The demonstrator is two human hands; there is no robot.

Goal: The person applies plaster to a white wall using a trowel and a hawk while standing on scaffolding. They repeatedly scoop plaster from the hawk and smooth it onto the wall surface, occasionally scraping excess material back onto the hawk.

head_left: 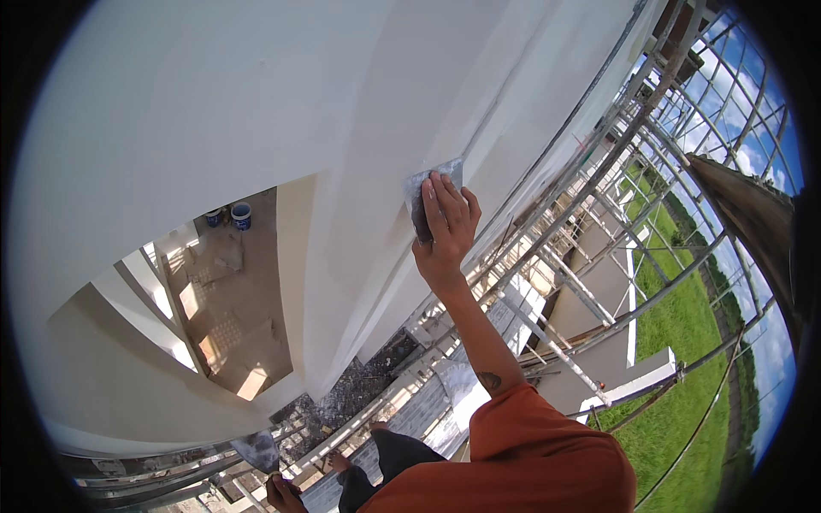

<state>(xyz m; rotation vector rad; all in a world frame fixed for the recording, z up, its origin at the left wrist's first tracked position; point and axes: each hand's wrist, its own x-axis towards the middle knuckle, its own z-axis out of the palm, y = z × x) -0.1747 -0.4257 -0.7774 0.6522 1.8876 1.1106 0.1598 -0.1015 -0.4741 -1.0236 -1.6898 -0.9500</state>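
My right hand point(450, 235) is raised to the pale wall point(248, 94), its fingers stretched over a flat, square-edged filling blade point(416, 186) smeared with white filler. The blade lies against the wall beside a long groove-like ledge. Down at the lower left, my left hand point(284, 494) grips the handle of a putty knife point(256, 449) with a wide grey blade. Part of that hand is cut off by the lower edge. Smooth, lighter and greyer bands of coating show on the wall around the right hand.
A window opening point(295, 256) in the wall shows a floor inside with two buckets point(242, 217). Metal scaffolding tubes point(590, 299) run along the right. Below my bare feet are scaffold planks point(428, 410). Green grass point(676, 376) lies far below, and a dark beam point(744, 205) juts in at right.
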